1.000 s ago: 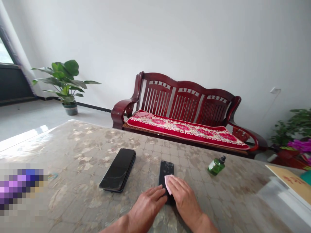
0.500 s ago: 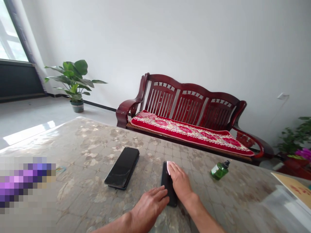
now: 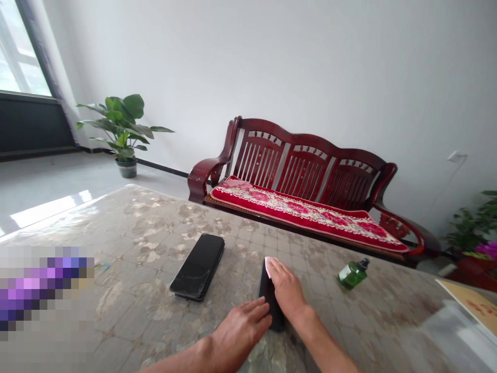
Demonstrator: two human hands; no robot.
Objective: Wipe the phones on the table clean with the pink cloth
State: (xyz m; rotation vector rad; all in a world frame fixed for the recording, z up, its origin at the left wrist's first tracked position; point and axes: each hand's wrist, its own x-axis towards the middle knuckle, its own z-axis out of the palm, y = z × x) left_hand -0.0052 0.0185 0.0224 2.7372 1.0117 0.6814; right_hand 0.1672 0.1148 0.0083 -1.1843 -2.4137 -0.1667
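Where the phone lay: on the worktop, short of its far edge, well apart from the far-left corner.
Left fingers: rested on its near half; whether they gripped, I couldn't tell.
Right fingers: held the pink cloth against its far end.
Phone's feel: I judged it light, stiff, slick, fragile-faced, best taken by its long sides.

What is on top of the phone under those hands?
A pink cloth lies on the phone under the right hand; the left hand overlaps its edge. What they cover is hidden.
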